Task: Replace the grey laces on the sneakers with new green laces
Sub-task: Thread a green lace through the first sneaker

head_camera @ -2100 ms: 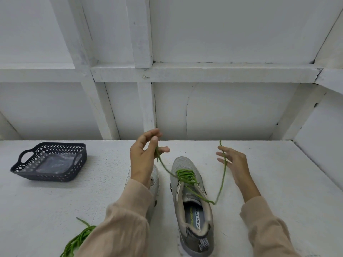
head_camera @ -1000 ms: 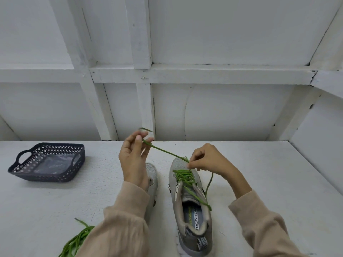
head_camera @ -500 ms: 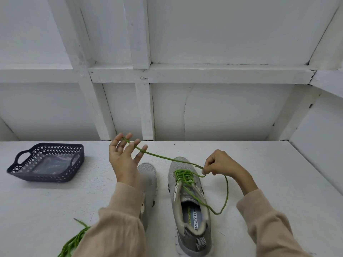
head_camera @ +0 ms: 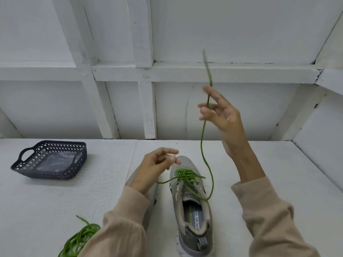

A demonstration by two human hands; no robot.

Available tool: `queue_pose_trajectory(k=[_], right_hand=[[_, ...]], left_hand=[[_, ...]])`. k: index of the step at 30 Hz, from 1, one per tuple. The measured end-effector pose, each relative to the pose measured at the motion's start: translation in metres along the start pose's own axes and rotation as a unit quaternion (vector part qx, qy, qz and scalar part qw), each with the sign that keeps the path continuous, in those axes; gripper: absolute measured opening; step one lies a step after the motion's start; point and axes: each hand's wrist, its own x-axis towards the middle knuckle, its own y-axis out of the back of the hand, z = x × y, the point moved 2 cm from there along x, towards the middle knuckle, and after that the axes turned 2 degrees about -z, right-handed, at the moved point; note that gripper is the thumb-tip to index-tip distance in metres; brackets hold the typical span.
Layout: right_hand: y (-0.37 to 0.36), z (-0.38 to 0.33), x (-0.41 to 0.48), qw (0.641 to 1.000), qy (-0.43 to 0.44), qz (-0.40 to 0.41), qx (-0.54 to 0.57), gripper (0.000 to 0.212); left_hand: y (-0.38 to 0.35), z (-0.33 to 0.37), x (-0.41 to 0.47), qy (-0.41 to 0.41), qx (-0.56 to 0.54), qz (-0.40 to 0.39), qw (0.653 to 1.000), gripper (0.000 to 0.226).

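Note:
A grey sneaker (head_camera: 193, 216) stands on the white table, toe pointing away from me, with a green lace (head_camera: 203, 141) threaded through its front eyelets. My right hand (head_camera: 226, 119) is raised high above the shoe and pinches one strand of the lace, whose tip sticks up past the fingers. My left hand (head_camera: 156, 167) hovers low by the shoe's toe, fingers loosely curled; the other strand runs under the heel of that hand. My left forearm mostly hides the second grey sneaker (head_camera: 152, 193).
A dark lattice basket (head_camera: 50, 160) with clear plastic inside sits at the back left. A bundle of spare green lace (head_camera: 79, 238) lies at the front left. A white framed wall (head_camera: 185, 71) rises behind the table (head_camera: 287, 164).
My right hand has swept up and to the right, pulling its strand tall. My left hand has dropped from the raised strand down to the shoe's toe.

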Motion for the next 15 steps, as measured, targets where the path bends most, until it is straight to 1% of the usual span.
queue_pose_trajectory(k=[3, 5, 6, 8, 10, 12, 15], right_hand=[[-0.002, -0.002, 0.009, 0.999, 0.005, 0.023, -0.045, 0.072], [-0.001, 0.005, 0.014, 0.998, -0.007, 0.039, -0.056, 0.079], [0.000, 0.009, 0.016, 0.997, -0.013, 0.042, -0.058, 0.078], [0.001, 0.016, 0.015, 0.997, -0.024, 0.051, -0.060, 0.068], [0.001, 0.024, 0.011, 0.996, -0.037, 0.073, -0.043, 0.053], [0.001, 0.033, 0.005, 0.995, -0.049, 0.087, -0.016, 0.041], [0.000, 0.045, -0.002, 0.993, -0.051, 0.103, 0.023, 0.029]], left_hand=[[-0.012, -0.007, -0.005, 0.021, 0.034, -0.097, 0.994, 0.019], [-0.017, -0.013, -0.005, 0.022, 0.049, -0.131, 0.990, 0.014], [-0.019, -0.015, -0.006, 0.026, 0.053, -0.145, 0.988, 0.011], [-0.023, -0.018, -0.007, 0.027, 0.089, -0.175, 0.980, 0.008], [-0.025, -0.019, -0.007, 0.011, 0.164, -0.205, 0.965, 0.006], [-0.029, -0.018, -0.007, 0.001, 0.229, -0.229, 0.946, 0.006], [-0.037, -0.017, -0.004, -0.007, 0.338, -0.233, 0.912, 0.009]])
